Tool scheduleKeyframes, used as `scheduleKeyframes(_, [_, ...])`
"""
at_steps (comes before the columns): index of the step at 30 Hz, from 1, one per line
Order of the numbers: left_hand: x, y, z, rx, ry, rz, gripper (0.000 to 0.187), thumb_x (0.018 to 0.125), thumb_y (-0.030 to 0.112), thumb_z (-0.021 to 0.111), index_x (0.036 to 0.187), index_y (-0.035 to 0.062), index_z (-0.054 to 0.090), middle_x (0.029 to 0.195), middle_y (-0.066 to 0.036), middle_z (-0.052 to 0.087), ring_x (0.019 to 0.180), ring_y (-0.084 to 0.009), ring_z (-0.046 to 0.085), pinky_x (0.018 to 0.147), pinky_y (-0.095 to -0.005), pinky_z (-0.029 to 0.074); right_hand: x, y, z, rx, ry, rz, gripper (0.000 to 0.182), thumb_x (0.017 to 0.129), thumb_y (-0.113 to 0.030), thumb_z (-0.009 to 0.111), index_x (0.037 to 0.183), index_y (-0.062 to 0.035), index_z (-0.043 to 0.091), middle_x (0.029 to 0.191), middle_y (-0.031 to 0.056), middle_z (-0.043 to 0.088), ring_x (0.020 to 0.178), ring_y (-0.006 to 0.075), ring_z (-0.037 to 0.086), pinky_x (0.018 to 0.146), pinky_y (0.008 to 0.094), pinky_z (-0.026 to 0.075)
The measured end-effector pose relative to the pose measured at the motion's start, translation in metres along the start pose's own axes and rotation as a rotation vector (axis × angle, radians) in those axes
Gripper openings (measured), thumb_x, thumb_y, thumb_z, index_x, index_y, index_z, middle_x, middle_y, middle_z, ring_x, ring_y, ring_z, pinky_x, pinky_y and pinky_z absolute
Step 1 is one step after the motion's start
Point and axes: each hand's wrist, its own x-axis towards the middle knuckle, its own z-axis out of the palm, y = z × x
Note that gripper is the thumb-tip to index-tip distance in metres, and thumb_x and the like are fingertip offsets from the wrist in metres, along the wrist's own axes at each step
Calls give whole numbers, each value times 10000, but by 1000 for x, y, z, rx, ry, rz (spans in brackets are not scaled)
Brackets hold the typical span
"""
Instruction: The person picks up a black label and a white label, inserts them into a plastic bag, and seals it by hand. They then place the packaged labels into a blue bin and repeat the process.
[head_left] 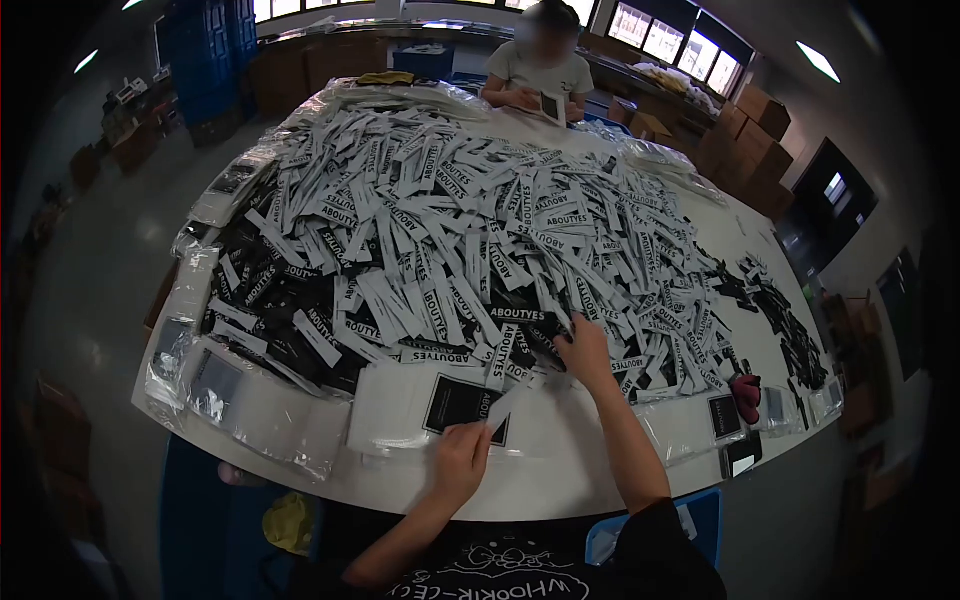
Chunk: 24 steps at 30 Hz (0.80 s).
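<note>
A large heap of white and black printed strips [430, 220] covers much of the white table [540, 480]. Near the front edge, my left hand [462, 457] is closed on a white strip [512, 402], which lies over a black printed square [452, 402] on a stack of clear plastic bags [385, 415]. Further right and forward, my right hand [583, 347] reaches to the heap's near edge. Its fingers are partly hidden among the strips, and whether they grip one is unclear.
Across the table a person [541, 75] holds a white packet. More plastic bags [240, 390] line the table's left and front edges. A dark red object [746, 398] and black strips [785, 330] lie at the right. Blue bins stand below the front edge.
</note>
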Motion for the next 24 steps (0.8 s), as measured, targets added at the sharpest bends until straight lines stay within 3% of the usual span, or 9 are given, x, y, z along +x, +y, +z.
scheduleKeyframes(2, [-2, 1, -1, -28, 71, -229, 131, 780, 57, 586, 898, -2, 587, 789, -120, 615, 789, -276, 590, 657, -342, 447, -9, 12, -10, -84, 18, -14, 277, 699, -168, 640, 833, 52, 539, 673, 186, 579, 602, 339, 560, 558, 390, 422])
scheduleKeyframes(4, [-1, 4, -2, -36, 92, -194, 115, 785, 50, 577, 888, -1, 580, 766, -123, 605, 742, -275, 585, 618, -346, 446, -27, 11, -33, 220, -29, 116, 226, 791, -185, 578, 864, 27, 550, 616, 146, 558, 518, 270, 504, 520, 357, 399])
scheduleKeyframes(8, [-7, -3, 0, -165, 266, -269, 77, 803, 65, 573, 845, 2, 561, 690, -128, 562, 564, -240, 534, 525, -319, 417, -100, -2, -45, 798, 296, 201, 131, 874, -133, 525, 849, -10, 561, 607, -13, 506, 542, 41, 432, 508, 209, 347])
scheduleKeyframes(12, [-15, -13, -9, -230, 524, -312, 88, 851, 29, 524, 781, -19, 503, 634, -37, 501, 627, -49, 486, 509, -207, 372, -149, -6, -31, 892, 398, 153, 78, 850, -55, 551, 915, -16, 530, 664, -6, 487, 508, 41, 408, 480, 179, 332])
scheduleKeyframes(14, [-11, -4, -12, -339, 613, -285, 49, 835, -3, 527, 794, -30, 532, 687, -77, 568, 650, -93, 541, 570, -225, 425, -163, -6, -35, 1012, 425, 319, 86, 857, -31, 521, 929, 3, 487, 610, 1, 439, 486, 64, 405, 461, 202, 336])
scheduleKeyframes(16, [-2, 15, -28, -63, 503, 137, 157, 729, -60, 591, 884, -33, 598, 812, -118, 624, 652, -209, 587, 564, -259, 443, -171, -15, -31, 1061, 479, 275, 80, 848, -20, 523, 911, 2, 479, 580, 11, 425, 453, 64, 371, 440, 207, 350])
scheduleKeyframes(18, [-7, 34, -35, 2, 271, 117, 246, 656, -62, 623, 892, 3, 646, 871, -100, 638, 742, -219, 604, 625, -271, 470, -178, -26, -23, 1087, 522, 56, 64, 858, -27, 509, 906, 7, 482, 568, 28, 452, 472, 72, 430, 450, 206, 377])
scheduleKeyframes(21, [-18, 43, -24, -18, 154, 107, 242, 642, -40, 647, 873, 31, 660, 848, -66, 638, 744, -212, 598, 645, -271, 472, -197, -16, -13, 711, 236, -64, 130, 827, 19, 512, 955, 30, 490, 564, 62, 542, 489, 122, 561, 439, 205, 415])
scheduleKeyframes(24, [-25, 41, -22, -19, 168, 57, 228, 643, -32, 659, 864, 24, 660, 809, -74, 632, 712, -202, 600, 626, -275, 477, -210, -41, -19, 1061, 669, -147, 61, 803, -6, 551, 853, 26, 537, 542, 35, 519, 438, 68, 470, 415, 196, 377])
